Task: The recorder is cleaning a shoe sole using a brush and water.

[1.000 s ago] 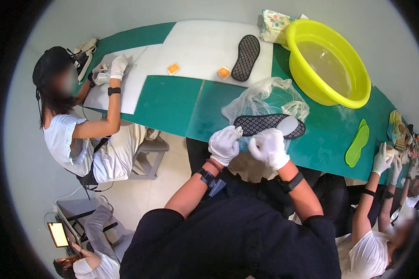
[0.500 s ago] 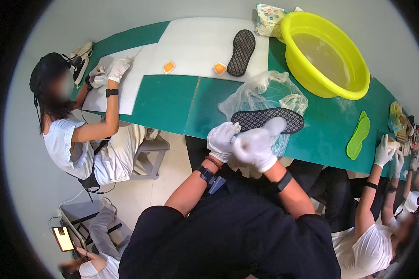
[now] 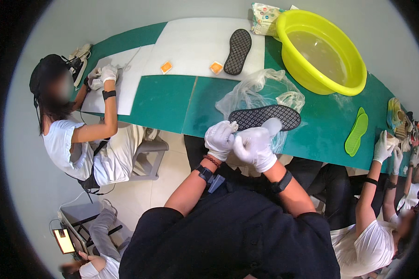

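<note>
Left hand (image 3: 220,140) sits at the left end of the sole (image 3: 256,116), grip unclear; right hand (image 3: 256,148) grips a white pad (image 3: 273,124) over it

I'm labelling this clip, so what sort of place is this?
Probably a shoe workshop: two flat, black, patterned shoe soles and lime-green, sole-shaped pieces lie along the long green worktable, and several people wear white gloves.
</note>
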